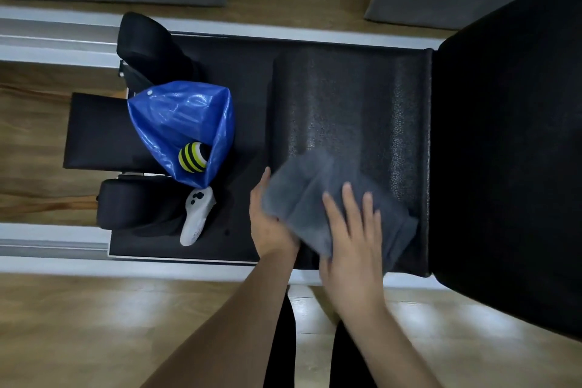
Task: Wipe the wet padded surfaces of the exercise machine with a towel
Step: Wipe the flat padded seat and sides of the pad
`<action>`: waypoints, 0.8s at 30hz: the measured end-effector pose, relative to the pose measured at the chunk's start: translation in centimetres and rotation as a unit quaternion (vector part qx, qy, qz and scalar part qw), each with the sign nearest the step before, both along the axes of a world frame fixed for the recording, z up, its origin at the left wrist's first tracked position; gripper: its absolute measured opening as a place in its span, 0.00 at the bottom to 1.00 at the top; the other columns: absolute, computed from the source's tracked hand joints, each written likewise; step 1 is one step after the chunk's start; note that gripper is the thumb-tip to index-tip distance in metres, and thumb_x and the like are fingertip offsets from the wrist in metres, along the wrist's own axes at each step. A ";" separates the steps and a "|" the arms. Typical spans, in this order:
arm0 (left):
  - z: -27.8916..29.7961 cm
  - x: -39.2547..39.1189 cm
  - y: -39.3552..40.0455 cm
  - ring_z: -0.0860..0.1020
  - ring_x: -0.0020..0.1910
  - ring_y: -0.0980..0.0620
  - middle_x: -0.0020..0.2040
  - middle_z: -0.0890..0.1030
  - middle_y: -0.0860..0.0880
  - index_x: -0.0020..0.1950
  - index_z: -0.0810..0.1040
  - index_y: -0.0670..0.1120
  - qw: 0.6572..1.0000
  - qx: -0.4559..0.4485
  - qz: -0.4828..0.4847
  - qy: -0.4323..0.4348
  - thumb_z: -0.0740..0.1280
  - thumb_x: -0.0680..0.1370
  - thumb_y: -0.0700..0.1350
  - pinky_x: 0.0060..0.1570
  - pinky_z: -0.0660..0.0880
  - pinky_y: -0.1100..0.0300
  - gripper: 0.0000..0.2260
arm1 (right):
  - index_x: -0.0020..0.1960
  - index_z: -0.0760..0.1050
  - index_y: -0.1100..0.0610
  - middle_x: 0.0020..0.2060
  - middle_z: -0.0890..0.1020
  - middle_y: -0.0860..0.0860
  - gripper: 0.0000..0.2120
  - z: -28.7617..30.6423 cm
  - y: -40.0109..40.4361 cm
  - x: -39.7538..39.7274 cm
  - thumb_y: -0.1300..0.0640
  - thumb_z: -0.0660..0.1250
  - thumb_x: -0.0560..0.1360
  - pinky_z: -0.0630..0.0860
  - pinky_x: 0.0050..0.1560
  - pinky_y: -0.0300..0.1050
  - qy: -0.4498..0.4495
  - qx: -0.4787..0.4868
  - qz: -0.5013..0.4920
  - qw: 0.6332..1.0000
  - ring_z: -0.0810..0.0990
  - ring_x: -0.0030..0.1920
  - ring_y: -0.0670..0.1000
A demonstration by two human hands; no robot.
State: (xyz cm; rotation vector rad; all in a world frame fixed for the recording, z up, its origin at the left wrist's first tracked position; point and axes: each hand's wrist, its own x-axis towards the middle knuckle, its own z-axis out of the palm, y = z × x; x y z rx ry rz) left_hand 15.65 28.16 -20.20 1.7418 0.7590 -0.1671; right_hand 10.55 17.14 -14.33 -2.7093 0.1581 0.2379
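A folded grey towel [318,198] lies on the black padded carriage [346,98] of the exercise machine, near its front edge. The pad's textured surface glistens with small droplets. My right hand [352,239] lies flat on top of the towel with fingers straight and spread. My left hand [267,224] holds the towel's left edge, with the thumb up along its side and the fingers tucked beneath the cloth. The towel is blurred.
A blue plastic bag [176,123] holding a yellow-and-black striped ball [192,157] sits on the carriage's left part, beside a white controller [196,214]. Black shoulder rests [148,44] and a headrest [94,132] lie further left. A tall black pad [510,135] stands at the right. Metal rails [53,38] run across wooden floor.
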 end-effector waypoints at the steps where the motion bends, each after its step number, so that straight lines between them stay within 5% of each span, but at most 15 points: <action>1: 0.1 0.1 0.0 0.74 0.65 0.58 0.68 0.75 0.57 0.69 0.71 0.64 1.000 0.005 -0.001 0.005 0.62 0.79 0.53 0.64 0.70 0.58 0.18 | 0.79 0.55 0.48 0.80 0.53 0.50 0.48 0.0 -0.1 -2.1 0.66 0.71 0.64 0.51 0.76 0.64 0.014 0.007 -0.007 1.000 0.47 0.79 0.61; 3: 0.6 0.2 0.0 0.72 0.65 0.60 0.68 0.72 0.56 0.72 0.70 0.58 0.999 0.032 -0.004 0.006 0.58 0.83 0.49 0.63 0.67 0.64 0.17 | 0.79 0.54 0.47 0.80 0.53 0.50 0.49 -0.2 -1.1 -4.4 0.63 0.74 0.65 0.53 0.75 0.64 0.033 0.013 -0.009 0.999 0.48 0.79 0.60; 7: 0.6 0.1 -0.2 0.72 0.67 0.57 0.67 0.73 0.55 0.73 0.69 0.57 0.999 0.050 0.001 -0.008 0.55 0.84 0.49 0.65 0.68 0.60 0.18 | 0.78 0.59 0.49 0.79 0.58 0.52 0.40 -0.2 -3.1 -1.8 0.55 0.66 0.67 0.56 0.75 0.64 0.018 0.013 0.001 1.000 0.52 0.79 0.61; 11: 0.8 0.1 -0.3 0.70 0.66 0.59 0.68 0.73 0.56 0.74 0.69 0.55 0.995 0.099 -0.019 -0.017 0.55 0.84 0.45 0.56 0.60 0.80 0.18 | 0.76 0.61 0.52 0.77 0.62 0.57 0.35 -0.9 -4.5 6.4 0.59 0.65 0.71 0.53 0.76 0.63 -0.031 0.012 -0.063 0.997 0.56 0.76 0.66; 17: 1.1 0.1 -0.3 0.67 0.63 0.66 0.65 0.71 0.61 0.74 0.69 0.53 0.995 0.091 -0.021 -0.017 0.55 0.84 0.45 0.54 0.57 0.85 0.18 | 0.77 0.60 0.51 0.78 0.61 0.56 0.31 -0.9 -4.6 19.4 0.57 0.62 0.76 0.48 0.77 0.60 -0.051 0.014 -0.126 0.991 0.54 0.77 0.64; 24: 1.0 0.2 -0.4 0.69 0.64 0.64 0.66 0.72 0.59 0.74 0.69 0.54 0.996 0.086 -0.011 -0.009 0.55 0.84 0.45 0.54 0.58 0.84 0.18 | 0.78 0.58 0.49 0.79 0.57 0.53 0.39 -0.2 -1.8 10.9 0.62 0.65 0.69 0.51 0.76 0.62 -0.050 0.004 -0.031 0.998 0.53 0.78 0.64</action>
